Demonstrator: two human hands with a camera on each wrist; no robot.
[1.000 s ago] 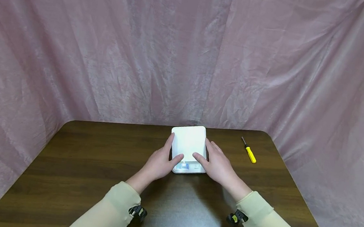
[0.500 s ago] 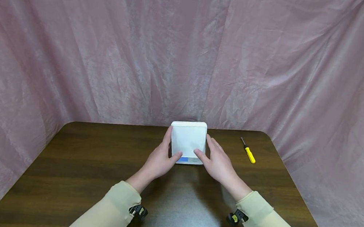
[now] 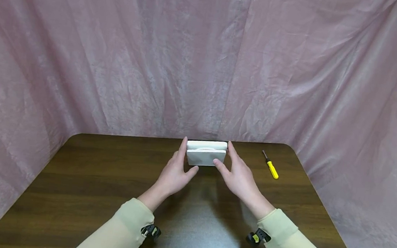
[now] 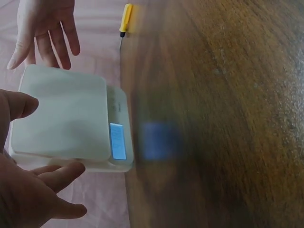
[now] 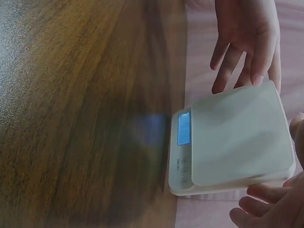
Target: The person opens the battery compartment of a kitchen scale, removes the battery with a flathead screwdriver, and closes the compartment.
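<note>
A white kitchen scale (image 3: 202, 158) stands tipped up on its display edge near the table's far side, its weighing platform facing me. Both wrist views show its lit blue display (image 4: 118, 141) low down, close to the tabletop. My left hand (image 3: 175, 173) holds the left side, fingers along the edge and thumb in front of the platform. On the opposite side my right hand (image 3: 240, 178) holds it likewise, thumb near the platform. The scale's underside is hidden.
A screwdriver (image 3: 272, 169) with a yellow handle lies at the right on the dark wooden table (image 3: 107, 171). Behind the table's far edge hangs a pink curtain (image 3: 204, 60). Black wrist cameras (image 3: 151, 231) sit at both sleeves.
The scale has tipped from nearly flat up onto its display edge, its far edge rising. Both hands stay at its sides, fingertips slightly higher. The screwdriver has not moved.
</note>
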